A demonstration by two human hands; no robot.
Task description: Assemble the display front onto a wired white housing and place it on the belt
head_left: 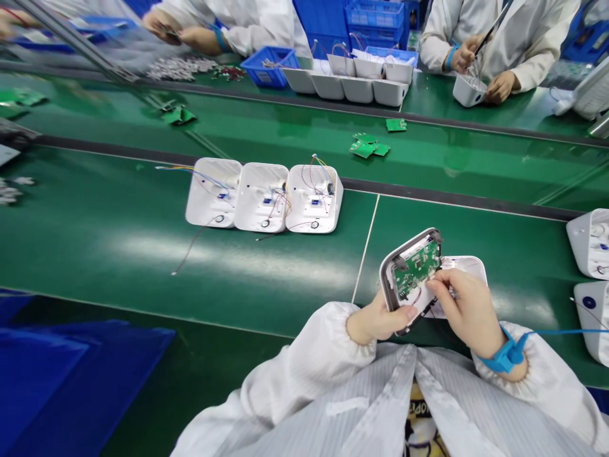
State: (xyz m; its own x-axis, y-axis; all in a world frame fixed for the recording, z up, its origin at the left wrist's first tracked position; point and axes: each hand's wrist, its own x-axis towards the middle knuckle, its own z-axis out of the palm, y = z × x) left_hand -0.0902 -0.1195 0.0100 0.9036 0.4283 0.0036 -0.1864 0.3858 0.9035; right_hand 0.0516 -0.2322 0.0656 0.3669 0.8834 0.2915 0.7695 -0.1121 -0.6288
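Note:
My left hand (384, 317) grips the lower edge of a white device cover (387, 279) with a dark rim, held tilted above the bench. A green circuit board (413, 270) is seated inside this cover, facing me. The fingers of my right hand (461, 301) are pinched together at the board's lower right edge, by some thin dark red wires (417, 296); what they pinch is too small to make out. Behind my right hand, a white housing (469, 263) rests on the bench, partly hidden. A blue wrist strap (507, 354) with a cord circles my right wrist.
Three open white housings (263, 197) with loose wires stand in a row on the green bench (118, 254). More housings (592, 244) sit at the right edge. Green boards (365, 147) lie on the middle strip. Across it, co-workers (495, 44) handle parts beside a blue bin (270, 66).

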